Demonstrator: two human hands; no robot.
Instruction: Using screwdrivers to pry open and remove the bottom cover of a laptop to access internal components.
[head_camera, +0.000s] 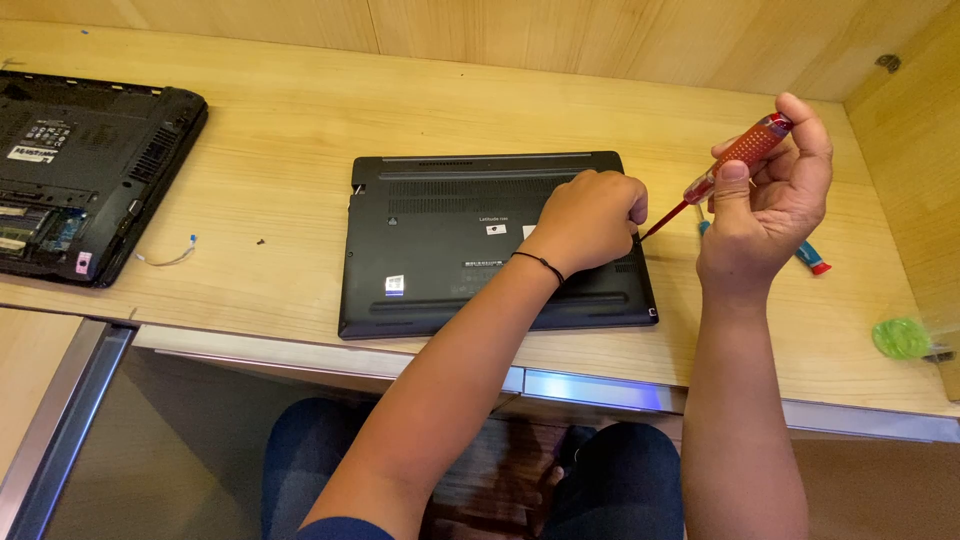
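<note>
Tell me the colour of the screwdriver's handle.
Translucent red, on the screwdriver in the right hand; head view shows it.

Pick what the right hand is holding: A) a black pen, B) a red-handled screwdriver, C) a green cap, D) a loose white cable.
B: the right hand grips a red-handled screwdriver, its tip angled down toward the right edge of the upside-down black laptop, where the left hand rests.
</note>
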